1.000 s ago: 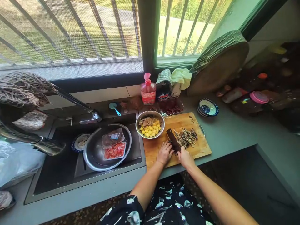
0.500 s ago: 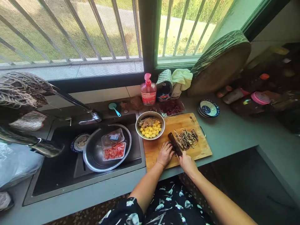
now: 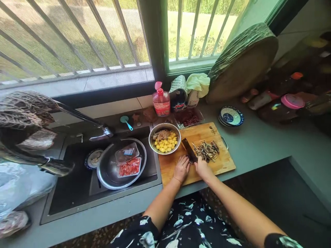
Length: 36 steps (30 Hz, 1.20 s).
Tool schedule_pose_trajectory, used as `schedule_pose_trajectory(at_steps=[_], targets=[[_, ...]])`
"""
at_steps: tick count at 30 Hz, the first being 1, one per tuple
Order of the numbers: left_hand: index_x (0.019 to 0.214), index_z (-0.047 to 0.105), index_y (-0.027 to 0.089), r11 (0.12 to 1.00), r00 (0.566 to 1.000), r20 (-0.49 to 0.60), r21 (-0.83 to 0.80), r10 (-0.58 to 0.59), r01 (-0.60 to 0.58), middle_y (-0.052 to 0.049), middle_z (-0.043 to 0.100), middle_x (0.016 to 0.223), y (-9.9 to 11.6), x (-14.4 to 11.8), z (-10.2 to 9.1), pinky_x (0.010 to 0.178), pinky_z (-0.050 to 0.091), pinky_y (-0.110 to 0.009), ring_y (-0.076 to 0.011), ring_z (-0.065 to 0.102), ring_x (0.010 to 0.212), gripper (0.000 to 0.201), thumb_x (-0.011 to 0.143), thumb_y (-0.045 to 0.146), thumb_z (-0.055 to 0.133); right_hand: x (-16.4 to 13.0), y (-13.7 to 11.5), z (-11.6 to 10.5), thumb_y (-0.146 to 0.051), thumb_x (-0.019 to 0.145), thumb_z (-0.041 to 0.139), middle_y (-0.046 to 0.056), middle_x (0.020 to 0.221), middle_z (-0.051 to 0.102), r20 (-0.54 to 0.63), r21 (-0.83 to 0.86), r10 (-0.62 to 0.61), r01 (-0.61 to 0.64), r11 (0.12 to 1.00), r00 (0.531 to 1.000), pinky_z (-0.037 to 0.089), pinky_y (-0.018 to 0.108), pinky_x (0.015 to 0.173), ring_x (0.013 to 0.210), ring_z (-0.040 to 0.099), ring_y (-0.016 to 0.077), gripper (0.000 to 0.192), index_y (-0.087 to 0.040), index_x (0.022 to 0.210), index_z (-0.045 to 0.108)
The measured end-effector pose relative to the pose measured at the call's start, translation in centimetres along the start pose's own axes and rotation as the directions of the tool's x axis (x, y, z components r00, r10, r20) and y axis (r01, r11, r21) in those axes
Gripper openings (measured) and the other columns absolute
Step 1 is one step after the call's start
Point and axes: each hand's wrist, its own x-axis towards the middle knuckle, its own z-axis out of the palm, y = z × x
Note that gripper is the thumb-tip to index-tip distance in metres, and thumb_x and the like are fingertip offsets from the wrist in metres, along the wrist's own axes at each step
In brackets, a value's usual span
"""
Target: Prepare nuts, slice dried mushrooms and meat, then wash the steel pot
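Observation:
My right hand [image 3: 203, 168] is wrapped round the handle of a dark-bladed cleaver [image 3: 188, 148], which is on the wooden cutting board [image 3: 172, 172]. To the left of the blade, my left hand [image 3: 182, 168] presses down with its fingers curled together. A small dark bit shows at its fingertips, mostly hidden by hand and blade. Right of the cleaver lies a pile of brown, shrivelled strips [image 3: 207, 150], cut loose. A metal bowl [image 3: 153, 146] holding yellow balls and a brown clump in liquid stands at the board's upper left corner.
Left is a dark sink [image 3: 74, 193] with a large metal basin [image 3: 100, 177] holding packs of red food. Behind the board stand a pink soap bottle [image 3: 161, 103] and a plastic tray of dark red pieces [image 3: 190, 119]. Patterned bowls [image 3: 231, 117] sit at right.
The cleaver and my right hand have shifted slightly up and left, the blade closer to my left fingertips. My left hand stays near the same spot; the view has turned a little.

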Motion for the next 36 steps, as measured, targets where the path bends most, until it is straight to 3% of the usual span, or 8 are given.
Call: schedule_pose_trajectory(at_steps=[9, 14, 20, 26, 32, 36], targets=[[0.104, 0.055, 0.019, 0.995, 0.995, -0.015, 0.026, -0.099, 0.099, -0.009, 0.054, 0.105, 1.9, 0.6, -0.6, 0.092, 0.041, -0.042, -0.0212, 0.046, 0.106, 0.026, 0.080, 0.025, 0.047, -1.7, 1.8, 0.0, -0.032, 0.086, 0.035, 0.012, 0.080, 0.062, 0.015, -0.013, 0.027, -0.027, 1.000, 1.000, 0.040, 0.026, 0.061, 0.076, 0.062, 0.0210, 0.023, -0.014, 0.099, 0.037], [0.095, 0.058, 0.018, 0.999, 0.998, 0.059, 0.036, -0.013, 0.011, -0.008, 0.056, 0.098, 2.2, 0.6, 0.1, 0.093, 0.039, -0.043, -0.0204, 0.050, 0.100, 0.020, 0.082, 0.026, 0.045, -1.3, 2.4, -0.1, -0.034, 0.085, 0.037, 0.013, 0.081, 0.062, 0.011, 0.000, 0.002, -0.002, 1.000, 1.000, 0.041, 0.026, 0.060, 0.076, 0.062, 0.0208, 0.025, -0.013, 0.101, 0.036], [0.094, 0.058, 0.018, 0.999, 0.998, 0.064, 0.047, 0.006, -0.009, -0.007, 0.059, 0.096, 1.5, 0.5, 0.4, 0.093, 0.040, -0.042, -0.0196, 0.050, 0.102, 0.021, 0.084, 0.028, 0.043, -2.6, 2.7, 1.0, -0.030, 0.086, 0.033, 0.013, 0.075, 0.062, 0.008, -0.098, -0.039, 0.040, 0.994, 0.999, 0.042, 0.030, 0.061, 0.075, 0.063, 0.0246, 0.022, -0.012, 0.099, 0.038], [0.096, 0.058, 0.016, 0.994, 0.998, -0.009, 0.096, -0.055, 0.055, -0.008, 0.059, 0.100, 1.0, 0.9, 0.6, 0.091, 0.043, -0.041, -0.0197, 0.051, 0.102, 0.023, 0.085, 0.026, 0.041, -0.8, 0.9, 0.3, -0.025, 0.087, 0.031, 0.017, 0.082, 0.062, -0.016, -0.029, -0.085, 0.085, 0.996, 0.996, 0.043, 0.027, 0.064, 0.080, 0.062, 0.0225, 0.022, -0.010, 0.102, 0.036], [0.102, 0.055, 0.017, 0.993, 0.992, -0.064, 0.044, -0.109, 0.112, -0.010, 0.055, 0.105, 2.0, 1.0, 0.2, 0.089, 0.043, -0.043, -0.0222, 0.048, 0.104, 0.027, 0.079, 0.029, 0.051, -0.8, 1.8, 0.0, -0.027, 0.085, 0.037, 0.015, 0.083, 0.062, -0.014, 0.010, -0.064, 0.064, 0.998, 0.998, 0.043, 0.030, 0.065, 0.081, 0.062, 0.0239, 0.022, -0.012, 0.100, 0.037], [0.110, 0.051, 0.017, 0.989, 0.987, -0.087, 0.056, -0.134, 0.139, -0.011, 0.053, 0.112, 2.4, 0.9, 0.8, 0.091, 0.040, -0.046, -0.0233, 0.045, 0.109, 0.030, 0.082, 0.026, 0.046, -1.1, 2.2, -0.2, -0.029, 0.083, 0.041, 0.015, 0.084, 0.062, -0.006, 0.025, -0.038, 0.039, 0.999, 0.999, 0.043, 0.028, 0.065, 0.081, 0.062, 0.0234, 0.023, -0.012, 0.098, 0.038]])
